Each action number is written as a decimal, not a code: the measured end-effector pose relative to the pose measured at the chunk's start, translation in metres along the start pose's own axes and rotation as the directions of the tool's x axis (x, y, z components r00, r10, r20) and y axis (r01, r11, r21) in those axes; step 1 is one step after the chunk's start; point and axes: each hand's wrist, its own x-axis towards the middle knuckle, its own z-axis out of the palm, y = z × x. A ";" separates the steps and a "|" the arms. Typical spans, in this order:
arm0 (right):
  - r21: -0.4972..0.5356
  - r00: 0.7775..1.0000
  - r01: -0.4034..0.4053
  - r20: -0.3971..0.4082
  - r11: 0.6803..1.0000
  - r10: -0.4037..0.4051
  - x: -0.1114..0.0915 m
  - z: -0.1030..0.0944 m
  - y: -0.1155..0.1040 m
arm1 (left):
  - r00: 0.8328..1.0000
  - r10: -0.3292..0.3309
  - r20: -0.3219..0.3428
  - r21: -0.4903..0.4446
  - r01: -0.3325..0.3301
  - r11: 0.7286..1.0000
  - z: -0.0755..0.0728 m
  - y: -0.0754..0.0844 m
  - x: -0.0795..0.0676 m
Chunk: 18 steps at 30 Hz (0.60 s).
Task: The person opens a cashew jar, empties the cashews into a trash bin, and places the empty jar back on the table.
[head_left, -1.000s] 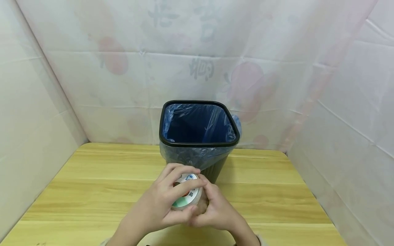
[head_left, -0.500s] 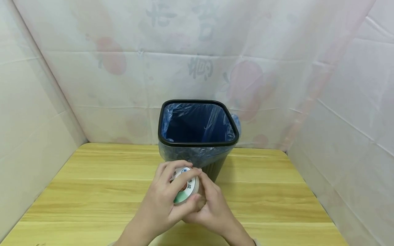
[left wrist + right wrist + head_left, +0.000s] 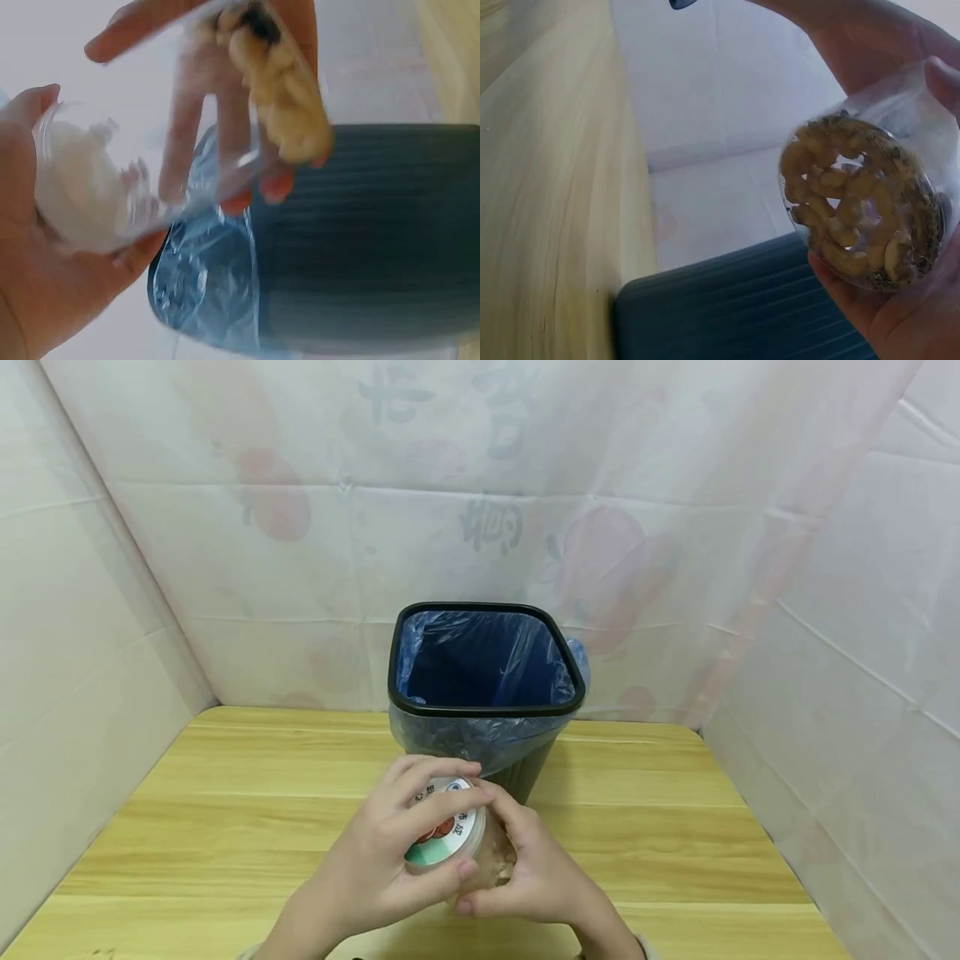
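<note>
Both hands hold a clear plastic jar (image 3: 862,202) near the front of the table. Its round lid (image 3: 442,827) bears a white label with a green patch, a red design and dark characters. My left hand (image 3: 390,843) spreads over the lid, fingers curved round its far side and thumb along the near edge. Around the jar's body curls my right hand (image 3: 532,868). The jar is tilted, lid toward the left. Pale brown, curved, cashew-like pieces (image 3: 847,217) with dark bits lie toward its bottom end. In the left wrist view the lid end (image 3: 82,180) sits within the left palm.
A dark ribbed trash bin (image 3: 517,777) lined with a blue plastic bag (image 3: 480,739) stands just beyond the hands. The wooden table (image 3: 225,827) is bounded by pale printed cloth (image 3: 337,568) at the back and sides.
The lid's label has turned, showing more of its red design. The left hand has shifted over the lid, and more of the jar's contents shows between the hands. The bin stays in place.
</note>
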 end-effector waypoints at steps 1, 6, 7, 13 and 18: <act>0.007 1.000 0.004 0.009 1.000 -0.004 0.000 -0.001 0.001 | 0.999 0.028 0.021 -0.021 -0.028 0.999 -0.001 -0.001 0.000; 0.043 0.999 0.016 0.045 0.999 -0.018 -0.002 -0.004 0.003 | 0.982 0.167 0.083 -0.108 -0.158 0.982 -0.008 -0.004 0.000; 0.046 0.999 0.020 0.048 0.999 -0.022 -0.002 -0.005 0.003 | 0.980 0.182 0.084 -0.112 -0.173 0.979 -0.009 -0.004 0.000; 0.028 0.998 0.053 0.041 0.998 -0.054 0.000 -0.006 0.001 | 0.970 0.238 0.055 -0.082 -0.233 0.969 -0.009 -0.007 0.003; 0.029 0.998 0.053 0.028 0.998 -0.053 0.000 -0.005 0.001 | 0.970 0.238 0.051 -0.049 -0.236 0.971 -0.009 -0.009 0.002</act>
